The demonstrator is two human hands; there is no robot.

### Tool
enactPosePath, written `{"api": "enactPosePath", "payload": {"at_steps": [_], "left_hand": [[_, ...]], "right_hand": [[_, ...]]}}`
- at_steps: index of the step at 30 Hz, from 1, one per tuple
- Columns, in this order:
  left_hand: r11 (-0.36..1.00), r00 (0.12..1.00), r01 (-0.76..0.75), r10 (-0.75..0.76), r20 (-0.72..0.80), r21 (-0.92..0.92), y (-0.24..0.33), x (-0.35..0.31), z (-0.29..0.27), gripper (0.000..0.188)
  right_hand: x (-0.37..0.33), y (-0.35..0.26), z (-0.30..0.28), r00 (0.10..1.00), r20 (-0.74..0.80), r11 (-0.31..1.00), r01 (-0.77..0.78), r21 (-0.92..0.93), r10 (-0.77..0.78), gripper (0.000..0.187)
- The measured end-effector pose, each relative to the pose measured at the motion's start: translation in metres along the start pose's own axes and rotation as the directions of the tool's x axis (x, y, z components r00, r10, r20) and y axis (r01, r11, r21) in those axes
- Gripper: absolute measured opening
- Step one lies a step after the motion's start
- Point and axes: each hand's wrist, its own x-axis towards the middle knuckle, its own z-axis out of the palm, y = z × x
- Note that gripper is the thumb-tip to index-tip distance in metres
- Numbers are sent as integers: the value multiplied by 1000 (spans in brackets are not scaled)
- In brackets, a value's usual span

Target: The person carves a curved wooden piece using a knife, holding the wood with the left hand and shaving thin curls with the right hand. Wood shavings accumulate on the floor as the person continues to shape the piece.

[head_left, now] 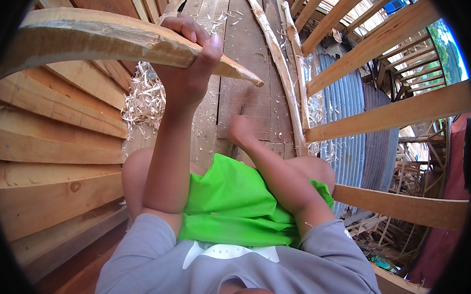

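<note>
My left hand (189,62) is raised at the upper left, closed around a long curved piece of wood (109,38) near its narrow end. The wood's pale faces are roughly cut, and its tip (259,82) points right. Lower down, over the plank floor and in front of the green cloth (233,199) on my lap, my right hand (240,130) is closed on what looks like a thin, dark-bladed knife (242,109). Motion blurs this hand and the blade, so the knife's exact shape is unclear. The blade is apart from the wood.
Wood shavings (145,94) are heaped on the plank floor (244,38) beside the stacked boards (54,138) at my left. Two pale poles (272,47) run along the floor to the right. Beyond them stand wooden rails (387,111) and corrugated metal sheets (343,109).
</note>
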Motion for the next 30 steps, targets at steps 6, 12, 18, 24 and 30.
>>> {"api": "enactPosePath", "payload": {"at_steps": [6, 12, 18, 24, 30], "left_hand": [[1000, 1000, -21, 21, 1, 14, -2, -2, -9, 30], [998, 1000, -31, 31, 1, 50, -2, 0, -11, 30], [1000, 1000, -17, 17, 10, 4, -2, -1, -4, 31], [996, 998, -55, 54, 20, 66, -2, -2, -17, 31], [999, 999, -35, 35, 3, 10, -2, -1, -10, 31]], "right_hand": [[-12, -49, -9, 926, -184, 817, 377, 435, -330, 28], [-2, 0, -28, 954, -234, 927, -95, 364, 189, 24], [3, -17, -12, 979, 108, 979, 158, 130, -173, 26], [-10, -31, -59, 934, -35, 861, 341, 377, -355, 34], [8, 20, -74, 912, 69, 864, 355, 357, -403, 28]]}}
